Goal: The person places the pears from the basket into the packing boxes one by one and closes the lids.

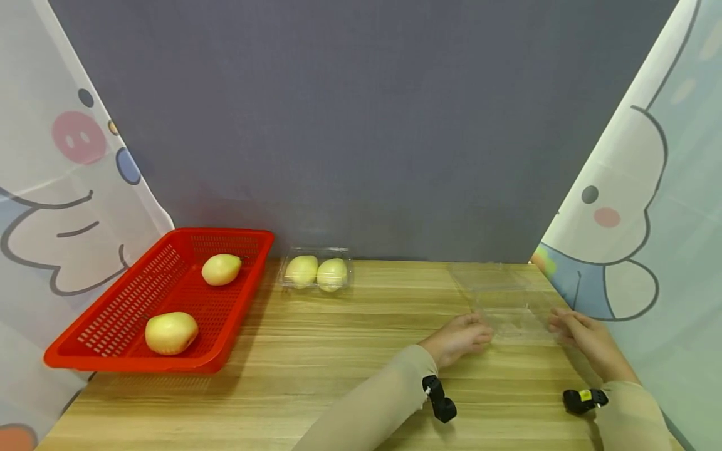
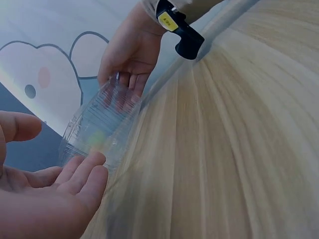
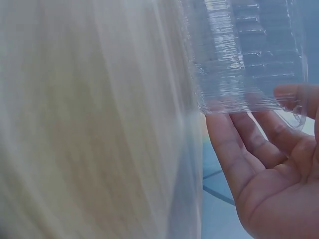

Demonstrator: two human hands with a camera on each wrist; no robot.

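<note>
A clear plastic clamshell box (image 1: 513, 322) stands on the right of the table, its lid (image 1: 491, 279) folded back behind it. No fruit shows inside. My left hand (image 1: 458, 340) is at the box's left side; in the left wrist view the fingers (image 2: 82, 181) are fairly straight against the plastic, with the thumb apart. My right hand (image 1: 586, 341) pinches the box's right edge. In the right wrist view its thumb (image 3: 296, 93) lies over the rim, and the fingers (image 3: 227, 144) are underneath.
A red plastic basket (image 1: 225, 341) at the left holds two pale yellow pear-like fruits (image 1: 172, 333). Against the grey back panel (image 1: 361, 125) stands a closed clear box (image 1: 316, 252) with two similar fruits (image 1: 331, 274). Printed cloths (image 1: 626, 207) bound both sides of the wooden table (image 1: 338, 351).
</note>
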